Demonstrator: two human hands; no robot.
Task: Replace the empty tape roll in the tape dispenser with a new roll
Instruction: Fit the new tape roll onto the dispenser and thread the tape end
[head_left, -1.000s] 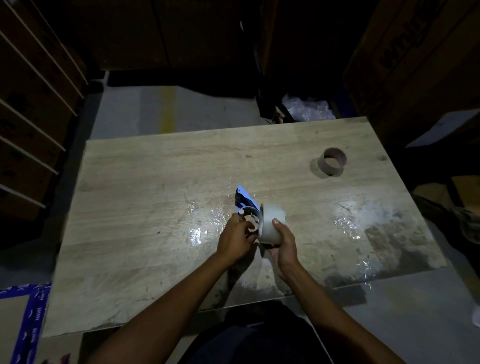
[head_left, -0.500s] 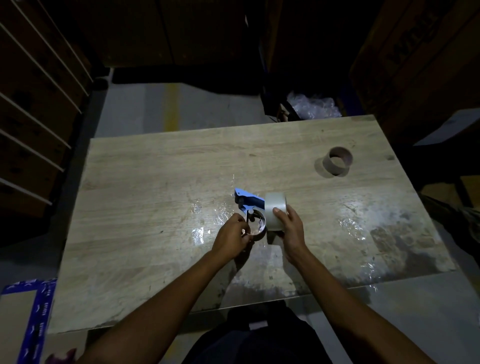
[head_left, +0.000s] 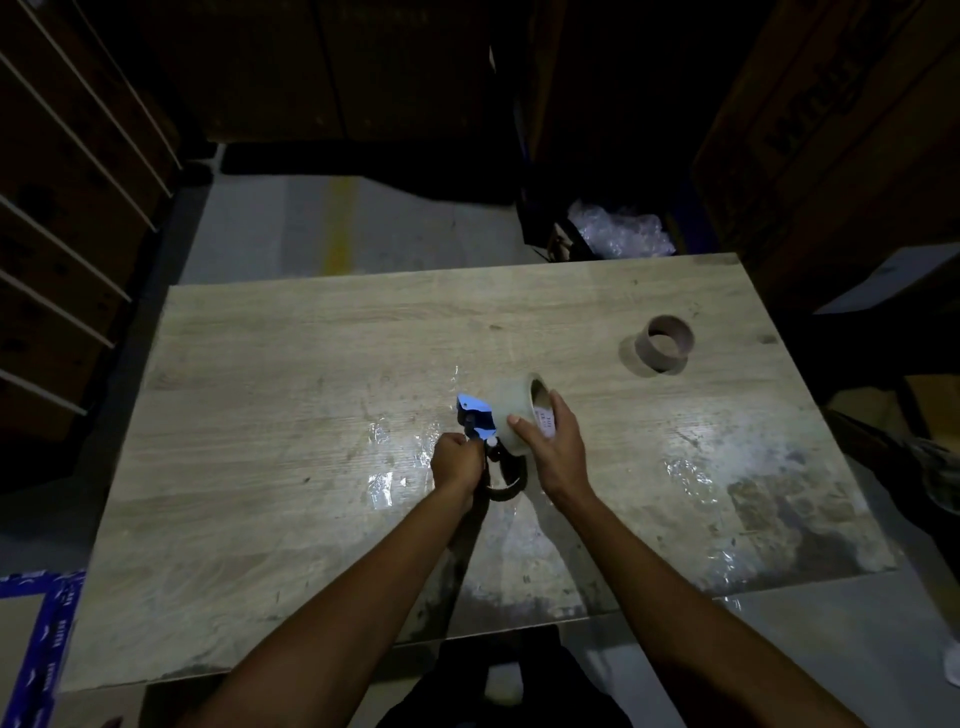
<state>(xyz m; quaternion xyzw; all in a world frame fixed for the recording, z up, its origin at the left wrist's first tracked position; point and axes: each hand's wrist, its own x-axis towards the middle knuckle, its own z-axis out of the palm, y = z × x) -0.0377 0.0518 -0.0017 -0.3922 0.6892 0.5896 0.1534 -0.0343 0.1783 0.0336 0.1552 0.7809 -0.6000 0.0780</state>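
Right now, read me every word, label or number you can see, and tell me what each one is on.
Nothing can be quoted; no text reads clearly.
White label inside the core of the new tape roll: red print, too small to read.
Cardboard box, far right: big dark letters, too dim and cut off.
Blue strip, near-left corner: white print, blurred.

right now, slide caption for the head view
Left hand holds the dispenser, right hand holds the new roll by it; empty core stands apart on the table.
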